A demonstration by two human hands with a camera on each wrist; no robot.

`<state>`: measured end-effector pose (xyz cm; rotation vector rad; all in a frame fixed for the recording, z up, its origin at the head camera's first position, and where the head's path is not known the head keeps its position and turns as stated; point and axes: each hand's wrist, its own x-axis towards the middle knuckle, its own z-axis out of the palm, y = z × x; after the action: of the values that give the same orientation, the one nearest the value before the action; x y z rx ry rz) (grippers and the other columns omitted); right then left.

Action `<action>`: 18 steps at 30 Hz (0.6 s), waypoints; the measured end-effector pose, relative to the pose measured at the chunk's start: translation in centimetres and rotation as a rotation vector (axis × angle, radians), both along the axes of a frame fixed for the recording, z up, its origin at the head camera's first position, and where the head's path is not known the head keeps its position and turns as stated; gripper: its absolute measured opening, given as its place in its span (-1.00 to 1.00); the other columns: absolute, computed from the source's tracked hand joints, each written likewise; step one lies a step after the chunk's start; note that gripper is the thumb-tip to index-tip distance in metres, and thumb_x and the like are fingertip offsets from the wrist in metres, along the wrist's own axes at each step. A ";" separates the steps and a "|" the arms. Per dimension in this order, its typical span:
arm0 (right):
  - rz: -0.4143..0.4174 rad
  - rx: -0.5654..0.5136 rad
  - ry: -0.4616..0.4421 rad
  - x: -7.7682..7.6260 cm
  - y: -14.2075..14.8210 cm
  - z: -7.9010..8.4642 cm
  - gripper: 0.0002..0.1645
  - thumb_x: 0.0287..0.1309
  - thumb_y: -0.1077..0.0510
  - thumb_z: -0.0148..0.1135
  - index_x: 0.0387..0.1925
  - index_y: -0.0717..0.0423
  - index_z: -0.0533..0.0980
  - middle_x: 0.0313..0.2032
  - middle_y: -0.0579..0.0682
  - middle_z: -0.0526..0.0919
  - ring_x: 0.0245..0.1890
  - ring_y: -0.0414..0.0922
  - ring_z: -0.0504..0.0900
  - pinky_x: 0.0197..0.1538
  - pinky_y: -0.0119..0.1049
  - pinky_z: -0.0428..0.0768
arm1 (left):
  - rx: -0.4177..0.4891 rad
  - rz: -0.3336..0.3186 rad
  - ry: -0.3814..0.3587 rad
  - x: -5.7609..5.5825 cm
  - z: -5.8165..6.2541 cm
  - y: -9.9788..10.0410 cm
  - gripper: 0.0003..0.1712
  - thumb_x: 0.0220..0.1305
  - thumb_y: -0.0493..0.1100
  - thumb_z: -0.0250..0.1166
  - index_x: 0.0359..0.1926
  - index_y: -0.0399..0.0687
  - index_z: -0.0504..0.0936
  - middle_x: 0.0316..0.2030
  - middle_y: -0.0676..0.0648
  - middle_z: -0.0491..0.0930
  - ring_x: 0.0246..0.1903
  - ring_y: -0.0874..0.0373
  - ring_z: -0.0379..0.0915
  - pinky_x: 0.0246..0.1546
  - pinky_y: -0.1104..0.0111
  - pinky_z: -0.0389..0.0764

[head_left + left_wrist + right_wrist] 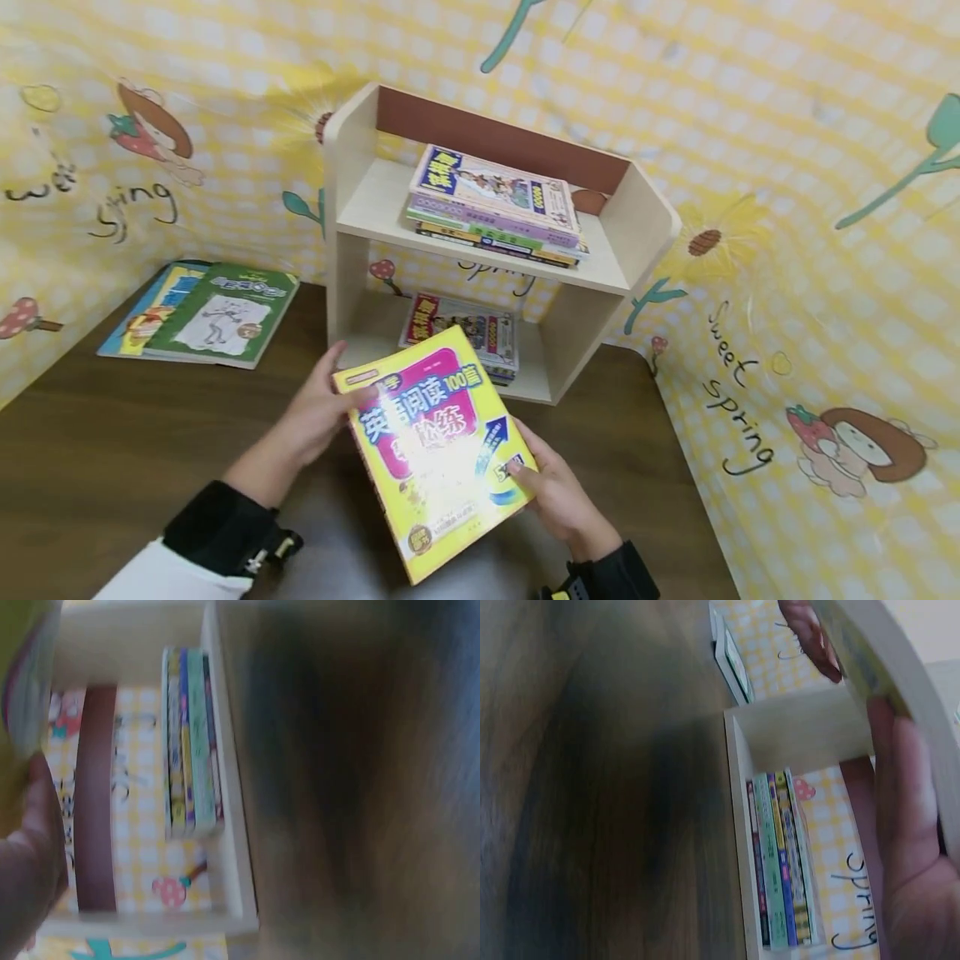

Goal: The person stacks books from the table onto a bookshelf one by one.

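A yellow book [450, 508] with a pink panel on its cover is held tilted in front of the small shelf. My left hand [318, 412] grips its upper left edge, thumb over the cover. At the lower right edge my right hand [558, 487] holds it, thumb on the front and fingers behind, as the right wrist view shows. Behind the book, a stack of books [502, 333] lies on the lower shelf, partly hidden. Another stack of books [495, 200] lies flat on the upper shelf.
The cream two-tier bookshelf [592, 333] stands against a yellow checked cloth [810, 275]. To its left, a green book [225, 317] overlaps a blue and yellow book [161, 304] on the dark wooden surface [90, 467].
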<state>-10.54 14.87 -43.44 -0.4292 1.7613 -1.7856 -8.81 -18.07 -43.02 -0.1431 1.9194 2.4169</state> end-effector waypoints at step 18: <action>0.241 0.012 0.020 -3.9 2.0 1.1 -0.33 0.40 0.27 -0.02 0.47 0.08 0.09 -0.08 0.08 0.62 -0.18 -0.06 0.71 -0.07 -0.20 0.66 | -0.297 -0.427 0.025 -0.4 -0.5 -1.6 0.09 0.10 -0.17 0.41 0.50 -0.16 -0.08 -0.05 -0.29 0.53 -0.18 -0.07 0.61 -0.17 0.21 0.67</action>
<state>-14.43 16.88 -42.33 -0.6283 1.6551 -1.6054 -9.22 -19.64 -43.48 0.2610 2.0530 1.8678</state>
